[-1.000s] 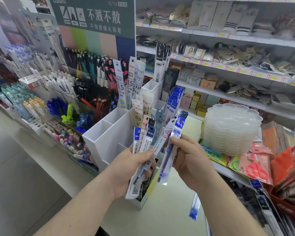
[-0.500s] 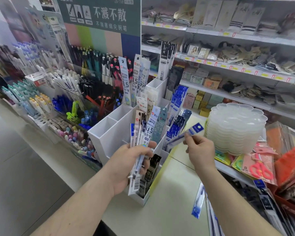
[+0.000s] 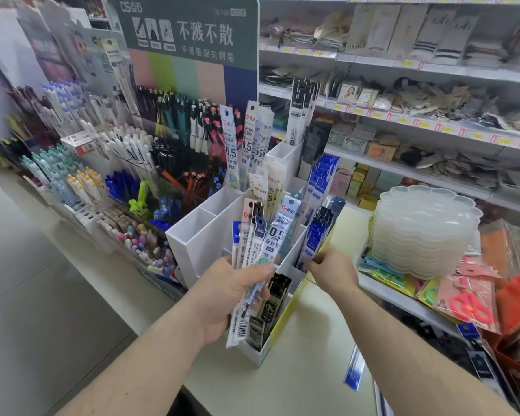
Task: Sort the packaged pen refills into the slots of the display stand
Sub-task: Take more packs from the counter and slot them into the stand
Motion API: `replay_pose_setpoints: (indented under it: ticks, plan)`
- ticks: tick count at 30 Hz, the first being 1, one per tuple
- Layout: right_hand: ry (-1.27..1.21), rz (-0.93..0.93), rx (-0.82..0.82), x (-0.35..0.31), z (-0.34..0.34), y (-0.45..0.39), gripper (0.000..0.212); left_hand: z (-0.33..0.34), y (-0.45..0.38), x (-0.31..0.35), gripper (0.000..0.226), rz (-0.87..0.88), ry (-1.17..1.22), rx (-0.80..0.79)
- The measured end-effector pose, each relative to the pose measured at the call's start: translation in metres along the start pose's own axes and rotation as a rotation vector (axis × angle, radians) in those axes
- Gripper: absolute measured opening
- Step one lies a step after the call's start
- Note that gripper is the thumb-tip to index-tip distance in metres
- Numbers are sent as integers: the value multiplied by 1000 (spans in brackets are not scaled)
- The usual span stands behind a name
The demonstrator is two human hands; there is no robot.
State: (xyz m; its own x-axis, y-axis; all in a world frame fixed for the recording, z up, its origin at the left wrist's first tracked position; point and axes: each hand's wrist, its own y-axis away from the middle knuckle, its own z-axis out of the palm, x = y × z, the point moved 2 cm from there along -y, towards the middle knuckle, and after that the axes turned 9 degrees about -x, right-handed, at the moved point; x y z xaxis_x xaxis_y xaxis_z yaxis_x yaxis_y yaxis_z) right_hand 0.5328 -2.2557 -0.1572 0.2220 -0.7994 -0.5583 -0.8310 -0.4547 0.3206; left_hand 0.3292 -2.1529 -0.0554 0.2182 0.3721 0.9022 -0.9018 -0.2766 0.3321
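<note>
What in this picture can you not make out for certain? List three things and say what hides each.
- Head view: right hand fingertips hidden among blue refill packs; grip unclear.
- Lower ends of the bundle covered by left hand.
- Slot floors of the white stand hidden by its walls.

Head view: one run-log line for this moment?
left hand: grips refill bundle | right hand: pinching blue refill pack into display stand slot | phase: sorting
</note>
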Motion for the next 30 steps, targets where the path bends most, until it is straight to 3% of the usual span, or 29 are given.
replay_pose_setpoints:
  ticks: [2,4,5,8,10,12,15,18,22,30]
  plan:
    - [20,27,168,-12,-14,19,9,0,0,0,43,-5,-2,-8]
    - [-229,-91,294,-27,-26,43,11,1,-2,-1,43,-8,8,-24]
    - [-449,-172,274,-34,-30,55,17,2,-4,-2,36,-8,5,-34]
    - [-982,-302,-51,-58,-38,95,26,8,-7,-3,13,-15,-23,-69]
    - [-960,-348,-168,-67,-39,110,29,12,-9,-3,22,-27,-26,-103]
    - [-894,-349,-153,-69,-41,113,31,15,-12,-4,20,-61,-16,-120]
    - [-983,-295,-125,-64,-46,111,32,17,-16,-3,5,-103,72,-115]
    - [-1116,-274,-110,-57,-54,108,32,15,-17,1,20,-114,211,-60]
    - [-1176,-267,-53,-52,-65,107,40,10,-13,10,22,-7,209,25]
    - [-1201,-303,-38,-50,-75,104,59,2,0,27,22,116,182,28]
